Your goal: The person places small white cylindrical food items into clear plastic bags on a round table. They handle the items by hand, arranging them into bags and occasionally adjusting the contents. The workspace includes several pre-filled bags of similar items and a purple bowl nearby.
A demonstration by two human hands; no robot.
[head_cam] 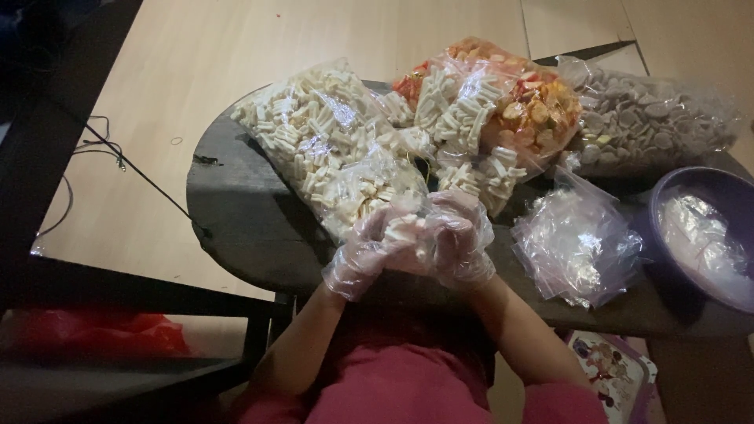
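Both my hands wear thin clear plastic gloves and meet at the near edge of a dark round table point(236, 212). My left hand point(365, 247) and my right hand point(463, 239) are closed together around a small clear bag of white stick-shaped snacks point(408, 229). Just beyond them lies a large clear bag of the same white sticks point(314, 133), with smaller filled bags point(463, 106) beside it.
An orange and red snack bag point(534, 106) and a bag of grey-brown round chips point(652, 122) lie at the back right. A heap of empty clear bags point(577, 247) and a purple bowl point(667, 196) sit to the right. A dark chair frame point(157, 298) stands left; cables point(110, 149) cross the floor.
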